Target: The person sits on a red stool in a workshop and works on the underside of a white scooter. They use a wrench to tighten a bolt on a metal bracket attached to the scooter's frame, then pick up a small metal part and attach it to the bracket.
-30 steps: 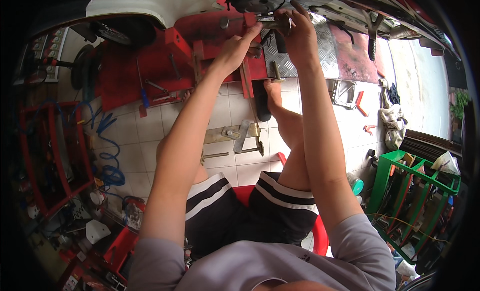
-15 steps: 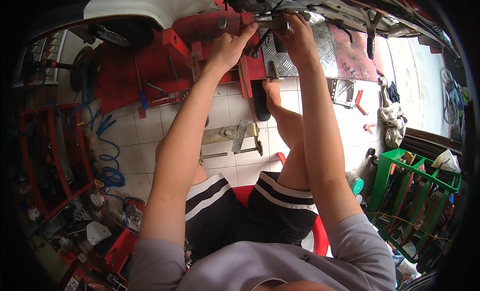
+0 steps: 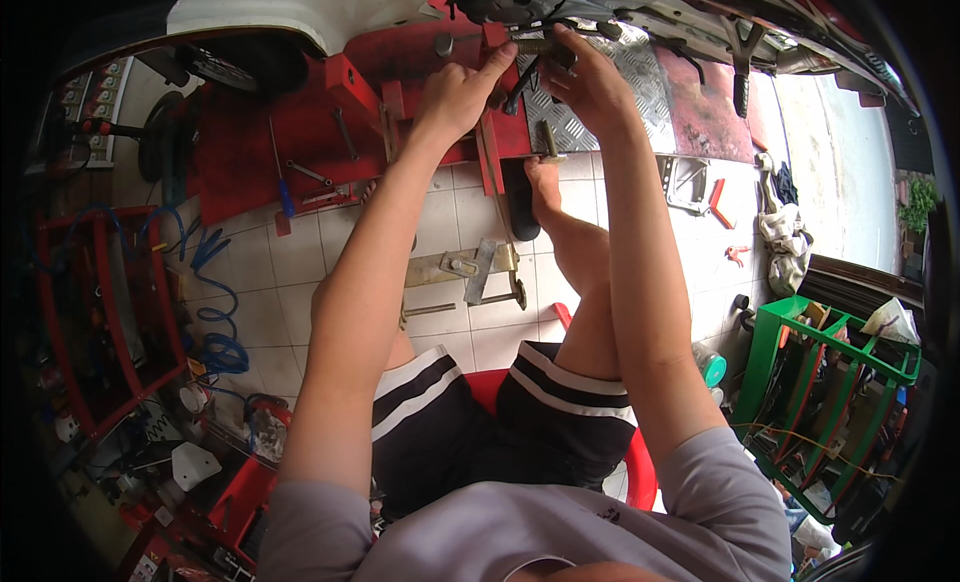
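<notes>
A thick threaded bolt (image 3: 533,47) lies level between my hands, against a red metal frame (image 3: 490,157) at the front of the red platform. On its right end, my right hand (image 3: 592,87) closes thumb and fingers around the dark head or nut. My left hand (image 3: 455,102) is curled at the frame, its thumb pointing at the bolt's left part. What its fingers grip is hidden. A second bolt (image 3: 549,140) stands upright by the platform's edge, above my bare foot. Left of the frame, a round metal end (image 3: 443,46) sticks out.
Wrenches (image 3: 309,174) and a blue-handled screwdriver (image 3: 285,197) lie on the red platform (image 3: 240,162). A metal bracket assembly (image 3: 430,270) rests on the floor tiles. A motorcycle's underside (image 3: 640,12) hangs above my hands. A red rack (image 3: 120,312) stands left, a green rack (image 3: 770,332) right.
My right hand's fingers have shifted a little left and curled differently around the bolt's right end. My left hand stays nearly in place.
</notes>
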Available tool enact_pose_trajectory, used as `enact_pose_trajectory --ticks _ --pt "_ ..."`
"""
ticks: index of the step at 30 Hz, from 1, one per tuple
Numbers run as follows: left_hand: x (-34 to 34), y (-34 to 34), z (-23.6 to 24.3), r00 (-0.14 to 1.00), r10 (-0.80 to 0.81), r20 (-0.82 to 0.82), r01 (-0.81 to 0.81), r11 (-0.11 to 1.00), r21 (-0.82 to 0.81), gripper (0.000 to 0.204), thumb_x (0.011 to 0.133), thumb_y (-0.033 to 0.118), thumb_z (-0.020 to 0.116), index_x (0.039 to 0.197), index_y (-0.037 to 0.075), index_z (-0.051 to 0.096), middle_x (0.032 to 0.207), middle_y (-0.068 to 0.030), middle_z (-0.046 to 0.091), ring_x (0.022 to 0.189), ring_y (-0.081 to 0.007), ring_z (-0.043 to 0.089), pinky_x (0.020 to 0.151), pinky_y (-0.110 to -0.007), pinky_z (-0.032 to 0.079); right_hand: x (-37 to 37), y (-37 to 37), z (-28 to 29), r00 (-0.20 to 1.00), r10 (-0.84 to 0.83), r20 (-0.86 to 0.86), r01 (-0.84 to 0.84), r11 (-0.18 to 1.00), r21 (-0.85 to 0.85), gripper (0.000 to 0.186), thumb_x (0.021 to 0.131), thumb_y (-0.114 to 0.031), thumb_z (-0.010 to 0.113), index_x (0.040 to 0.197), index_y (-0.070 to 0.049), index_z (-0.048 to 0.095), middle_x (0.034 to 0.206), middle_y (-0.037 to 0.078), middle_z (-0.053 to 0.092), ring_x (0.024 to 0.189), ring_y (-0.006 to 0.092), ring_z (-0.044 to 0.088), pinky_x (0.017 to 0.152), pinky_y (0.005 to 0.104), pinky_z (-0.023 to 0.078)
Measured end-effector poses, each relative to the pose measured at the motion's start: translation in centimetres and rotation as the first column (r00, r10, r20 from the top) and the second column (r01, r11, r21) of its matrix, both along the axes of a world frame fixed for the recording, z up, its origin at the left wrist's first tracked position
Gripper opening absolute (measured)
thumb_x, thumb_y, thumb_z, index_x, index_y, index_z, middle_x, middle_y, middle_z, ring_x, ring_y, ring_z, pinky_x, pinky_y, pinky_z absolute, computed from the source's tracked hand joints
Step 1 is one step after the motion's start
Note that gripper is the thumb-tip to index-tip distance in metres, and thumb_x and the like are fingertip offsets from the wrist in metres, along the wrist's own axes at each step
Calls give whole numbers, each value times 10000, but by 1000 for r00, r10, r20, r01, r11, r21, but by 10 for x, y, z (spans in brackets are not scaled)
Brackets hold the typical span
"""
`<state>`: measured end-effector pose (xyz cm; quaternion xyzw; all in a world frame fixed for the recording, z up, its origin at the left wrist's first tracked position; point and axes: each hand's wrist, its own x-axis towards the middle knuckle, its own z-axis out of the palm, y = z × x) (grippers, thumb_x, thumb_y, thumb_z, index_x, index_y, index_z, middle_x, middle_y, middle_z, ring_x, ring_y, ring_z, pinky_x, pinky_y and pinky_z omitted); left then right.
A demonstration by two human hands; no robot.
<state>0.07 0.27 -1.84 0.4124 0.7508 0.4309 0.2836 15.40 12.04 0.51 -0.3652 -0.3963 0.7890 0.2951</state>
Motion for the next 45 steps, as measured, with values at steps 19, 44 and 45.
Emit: enact_pose_trajectory --ticks 19,44,45 --pt "2 5 -6 999 -10 52 9 1000 18 882 858 781 447 468 -5 537 466 -155 541 547 -318 622 634 -431 485 -25 -28 -25 784 -441 -438 235 862 -448 208 911 37 583 1100 83 510 1089 172 582 1105 297 568 1024 410 467" --pt "7 -1 15 975 208 -83 -189 963 192 640 773 626 713 649 1 655 592 -120 648 590 -237 663 622 -357 519 -30 -37 -17 778 -399 -486 97 839 -535 183 963 -131 605 1074 10 564 1083 120 621 1056 257 586 1007 382 461" --pt "6 -1 15 963 249 -98 -213 935 285 592 757 584 758 699 0 680 629 -112 673 605 -222 670 631 -341 526 -32 -36 -17 790 -387 -477 108 852 -512 184 962 -127 607 1074 13 563 1079 121 619 1052 257 588 1002 378 465"
